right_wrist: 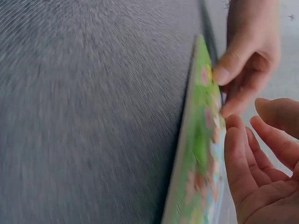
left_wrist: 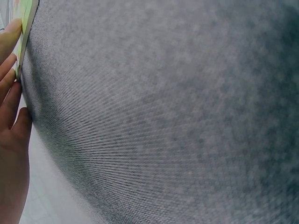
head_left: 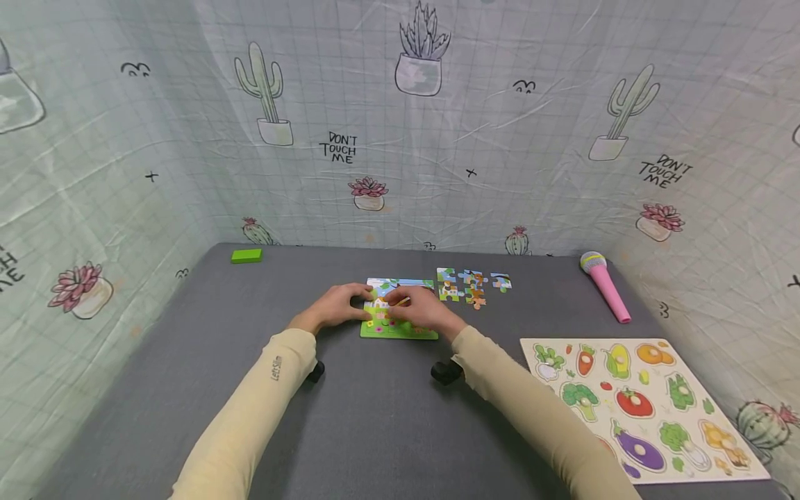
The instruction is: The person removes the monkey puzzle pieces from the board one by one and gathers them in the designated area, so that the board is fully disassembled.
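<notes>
Booth-like setting: grey table, cactus-print cloth walls

Soft even light, blurry right-wrist view

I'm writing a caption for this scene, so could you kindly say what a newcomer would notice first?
Probably the left hand and right hand, together at a colourful jigsaw mid-table. Next, the large board of vegetable pictures at the near right may catch the eye, then the pink microphone beyond it.

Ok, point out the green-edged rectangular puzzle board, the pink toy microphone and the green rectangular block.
Green-edged rectangular puzzle board point(head_left: 398, 334): head view, near green border.
Pink toy microphone point(head_left: 608, 289): head view, handle.
Green rectangular block point(head_left: 246, 255): head view, top face.
</notes>
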Available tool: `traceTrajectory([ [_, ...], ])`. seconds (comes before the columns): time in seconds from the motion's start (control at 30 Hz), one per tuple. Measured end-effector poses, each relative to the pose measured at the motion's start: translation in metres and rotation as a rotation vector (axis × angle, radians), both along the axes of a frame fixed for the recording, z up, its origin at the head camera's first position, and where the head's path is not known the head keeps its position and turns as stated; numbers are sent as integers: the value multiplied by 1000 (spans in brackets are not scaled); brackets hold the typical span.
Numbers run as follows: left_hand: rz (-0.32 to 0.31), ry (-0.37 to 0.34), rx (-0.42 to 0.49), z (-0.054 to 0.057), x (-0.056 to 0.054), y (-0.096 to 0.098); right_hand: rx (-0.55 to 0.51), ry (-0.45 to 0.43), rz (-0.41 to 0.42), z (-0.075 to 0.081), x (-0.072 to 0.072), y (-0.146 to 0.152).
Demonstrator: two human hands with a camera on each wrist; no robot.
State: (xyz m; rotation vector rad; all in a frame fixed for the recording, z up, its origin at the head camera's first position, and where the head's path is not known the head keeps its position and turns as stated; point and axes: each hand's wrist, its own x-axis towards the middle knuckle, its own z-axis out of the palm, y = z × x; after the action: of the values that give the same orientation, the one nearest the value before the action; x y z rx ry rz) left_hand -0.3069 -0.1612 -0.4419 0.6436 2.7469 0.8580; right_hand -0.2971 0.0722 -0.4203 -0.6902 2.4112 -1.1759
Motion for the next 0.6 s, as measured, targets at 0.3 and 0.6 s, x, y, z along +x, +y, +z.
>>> traceTrajectory([
  [0.3, -14, 2, 1, 2, 2, -2, 37, 71, 9, -13, 0, -14],
  [0.6, -29, -6, 6, 1, 1, -6, 62, 137, 55, -15, 2, -21],
])
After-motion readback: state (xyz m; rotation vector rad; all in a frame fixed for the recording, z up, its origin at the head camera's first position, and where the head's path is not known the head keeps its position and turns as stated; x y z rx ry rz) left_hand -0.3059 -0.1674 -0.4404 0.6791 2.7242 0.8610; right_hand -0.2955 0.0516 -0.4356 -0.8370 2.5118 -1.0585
